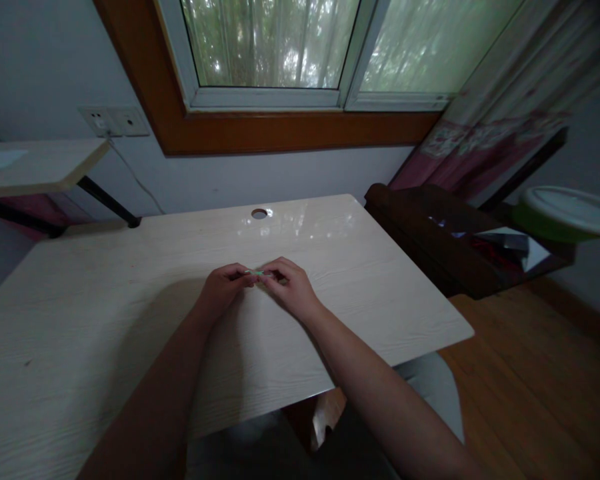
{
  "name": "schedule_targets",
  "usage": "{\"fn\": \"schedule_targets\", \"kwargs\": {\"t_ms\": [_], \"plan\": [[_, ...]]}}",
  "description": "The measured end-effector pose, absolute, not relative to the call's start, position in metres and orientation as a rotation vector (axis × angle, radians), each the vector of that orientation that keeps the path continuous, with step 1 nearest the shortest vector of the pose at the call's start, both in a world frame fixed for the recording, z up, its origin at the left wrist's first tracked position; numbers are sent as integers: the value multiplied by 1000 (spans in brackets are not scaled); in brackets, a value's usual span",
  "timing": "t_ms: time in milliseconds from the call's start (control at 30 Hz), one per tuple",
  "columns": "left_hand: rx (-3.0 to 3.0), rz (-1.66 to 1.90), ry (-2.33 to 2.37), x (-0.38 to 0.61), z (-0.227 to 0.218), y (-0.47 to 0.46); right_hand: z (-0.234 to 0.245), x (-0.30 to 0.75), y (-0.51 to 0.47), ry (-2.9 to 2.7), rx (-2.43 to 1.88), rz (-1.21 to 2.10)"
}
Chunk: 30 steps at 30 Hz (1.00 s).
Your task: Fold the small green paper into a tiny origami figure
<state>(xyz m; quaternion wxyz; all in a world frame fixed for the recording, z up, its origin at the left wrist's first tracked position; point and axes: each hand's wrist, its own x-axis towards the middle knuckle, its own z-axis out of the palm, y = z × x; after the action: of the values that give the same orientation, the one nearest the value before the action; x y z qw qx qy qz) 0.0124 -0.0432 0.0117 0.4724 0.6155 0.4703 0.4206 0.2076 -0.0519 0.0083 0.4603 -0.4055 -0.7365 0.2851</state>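
Both hands meet over the middle of a pale wood-grain table (145,267). Between their fingertips is a small, thin strip-like piece (259,273), light green and whitish; its kind is too small to tell. My left hand (223,288) pinches its left end, thumb below and forefinger above. On the other end, my right hand (291,283) is closed in a pinch too. The fingers cover most of the piece. The hands seem to rest on or just over the tabletop; I cannot tell which.
A raised shelf (40,167) on black legs stands at the table's back left. Near the back edge is a round cable hole (259,214). To the right are a dark brown cabinet (415,233) and a green tub with a pale lid (570,210). A window (275,47) is ahead.
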Motion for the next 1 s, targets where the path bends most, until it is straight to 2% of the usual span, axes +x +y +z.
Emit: {"fn": "schedule_targets", "kwargs": {"t_ms": [1000], "plan": [[1691,1173,1119,14,6,-40,10,207,-54,-1834,-1007,608]]}}
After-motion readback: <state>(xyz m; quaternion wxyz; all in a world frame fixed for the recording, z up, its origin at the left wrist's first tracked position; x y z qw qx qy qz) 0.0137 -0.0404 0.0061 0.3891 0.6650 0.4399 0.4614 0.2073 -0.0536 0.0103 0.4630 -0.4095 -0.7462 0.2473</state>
